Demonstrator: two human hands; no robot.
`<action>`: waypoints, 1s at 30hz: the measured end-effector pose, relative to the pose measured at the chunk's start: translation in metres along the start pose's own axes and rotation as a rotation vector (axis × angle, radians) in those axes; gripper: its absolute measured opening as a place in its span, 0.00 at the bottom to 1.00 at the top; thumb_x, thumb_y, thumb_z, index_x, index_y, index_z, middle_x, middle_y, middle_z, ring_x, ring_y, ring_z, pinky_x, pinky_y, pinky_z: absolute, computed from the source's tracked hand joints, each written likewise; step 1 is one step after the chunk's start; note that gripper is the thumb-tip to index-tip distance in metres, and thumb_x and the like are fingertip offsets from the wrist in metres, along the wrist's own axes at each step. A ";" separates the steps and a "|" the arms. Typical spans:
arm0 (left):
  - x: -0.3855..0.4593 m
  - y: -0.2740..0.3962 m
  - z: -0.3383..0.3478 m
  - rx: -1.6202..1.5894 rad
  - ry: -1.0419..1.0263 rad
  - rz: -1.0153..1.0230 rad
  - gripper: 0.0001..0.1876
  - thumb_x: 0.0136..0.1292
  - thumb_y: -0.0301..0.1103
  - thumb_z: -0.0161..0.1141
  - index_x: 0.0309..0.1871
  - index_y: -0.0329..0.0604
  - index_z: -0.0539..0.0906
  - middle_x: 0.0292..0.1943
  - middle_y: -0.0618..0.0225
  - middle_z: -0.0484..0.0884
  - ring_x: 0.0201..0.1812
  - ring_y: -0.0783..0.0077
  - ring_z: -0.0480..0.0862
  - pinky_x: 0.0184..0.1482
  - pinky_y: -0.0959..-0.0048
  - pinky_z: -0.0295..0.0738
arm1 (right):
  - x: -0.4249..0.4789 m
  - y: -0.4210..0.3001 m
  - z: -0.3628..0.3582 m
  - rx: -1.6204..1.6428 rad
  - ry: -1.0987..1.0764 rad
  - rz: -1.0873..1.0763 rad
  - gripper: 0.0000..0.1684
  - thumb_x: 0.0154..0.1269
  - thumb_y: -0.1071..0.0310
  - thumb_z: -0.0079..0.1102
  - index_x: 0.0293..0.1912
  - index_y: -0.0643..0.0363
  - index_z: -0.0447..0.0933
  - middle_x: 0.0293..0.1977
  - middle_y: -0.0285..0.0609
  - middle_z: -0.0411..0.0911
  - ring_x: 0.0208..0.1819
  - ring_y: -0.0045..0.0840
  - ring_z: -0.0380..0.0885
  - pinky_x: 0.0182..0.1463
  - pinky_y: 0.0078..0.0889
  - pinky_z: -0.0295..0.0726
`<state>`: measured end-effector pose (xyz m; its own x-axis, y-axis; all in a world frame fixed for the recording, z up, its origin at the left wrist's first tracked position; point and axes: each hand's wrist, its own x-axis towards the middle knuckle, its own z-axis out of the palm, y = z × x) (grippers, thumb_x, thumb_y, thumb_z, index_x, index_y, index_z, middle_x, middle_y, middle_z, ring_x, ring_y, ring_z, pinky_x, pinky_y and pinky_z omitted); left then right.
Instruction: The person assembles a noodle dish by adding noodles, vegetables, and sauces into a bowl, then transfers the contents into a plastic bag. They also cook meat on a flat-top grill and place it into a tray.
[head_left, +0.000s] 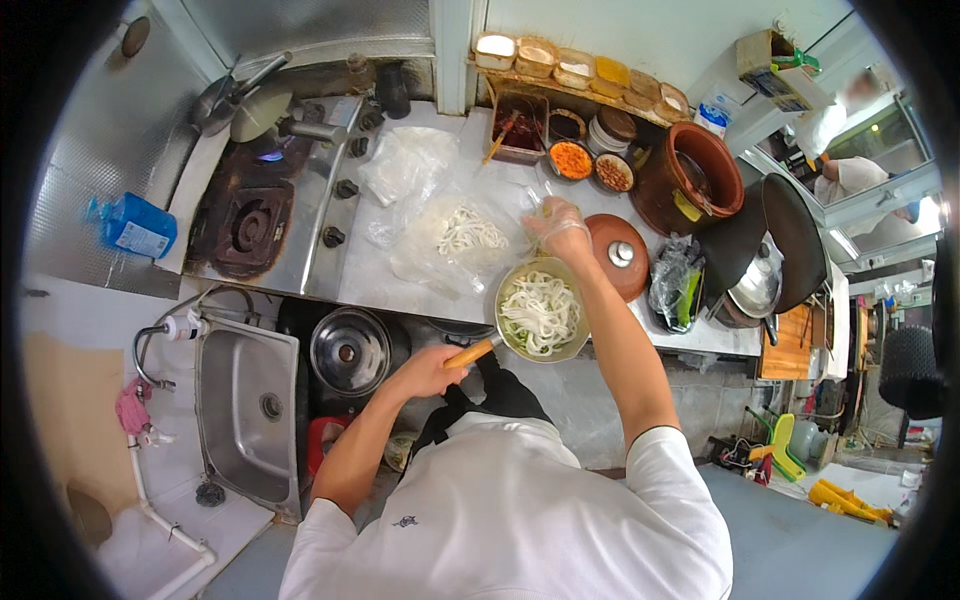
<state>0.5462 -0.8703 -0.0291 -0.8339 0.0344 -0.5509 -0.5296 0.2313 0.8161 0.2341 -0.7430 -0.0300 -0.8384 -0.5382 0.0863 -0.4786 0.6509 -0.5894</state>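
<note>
My left hand (429, 370) grips the wooden handle (470, 352) of a small metal saucepan (501, 298), which it holds at the counter's front edge. Thick white noodles (541, 311) lie in the pan, with green pieces showing under them. Just beyond the pan is my right hand (559, 226), in a clear plastic glove. Its fingers reach down over something greenish, mostly hidden; whether they hold it I cannot tell. More white noodles (471, 234) rest on a spread clear plastic bag (420, 259) left of my right hand. A brown lid (611, 266) with a metal knob sits beside my right wrist.
A gas stove (259, 225) stands left, with a blue flame under a pan (261, 112). Bowls of diced orange food (570, 160) and peanuts (614, 172) stand behind, near a brown clay pot (656, 180). A sink (251, 420) is at lower left. People appear beyond a window at right.
</note>
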 end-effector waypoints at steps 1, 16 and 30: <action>0.003 0.001 -0.005 0.051 0.011 0.005 0.11 0.62 0.33 0.63 0.45 0.37 0.81 0.28 0.59 0.81 0.32 0.65 0.84 0.34 0.67 0.76 | 0.010 0.000 0.006 0.170 -0.083 0.060 0.21 0.58 0.56 0.69 0.40 0.66 0.81 0.34 0.47 0.83 0.35 0.33 0.80 0.40 0.34 0.76; 0.013 0.037 -0.046 0.311 1.138 -0.032 0.42 0.51 0.42 0.74 0.66 0.37 0.65 0.40 0.60 0.81 0.38 0.50 0.83 0.42 0.57 0.76 | 0.054 -0.130 -0.074 0.872 -0.359 0.039 0.08 0.66 0.63 0.62 0.32 0.55 0.78 0.26 0.29 0.77 0.26 0.13 0.71 0.30 0.21 0.71; 0.007 0.203 -0.107 -0.218 0.777 0.622 0.09 0.73 0.31 0.54 0.37 0.38 0.83 0.22 0.80 0.74 0.22 0.89 0.69 0.24 0.83 0.61 | -0.029 -0.175 -0.179 0.955 -0.323 -0.431 0.14 0.66 0.64 0.58 0.45 0.64 0.81 0.31 0.38 0.83 0.26 0.14 0.76 0.30 0.19 0.75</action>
<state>0.4160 -0.9271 0.1512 -0.8004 -0.5704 0.1841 0.0799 0.2029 0.9759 0.2955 -0.7456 0.2146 -0.4744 -0.8268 0.3024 -0.1988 -0.2340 -0.9517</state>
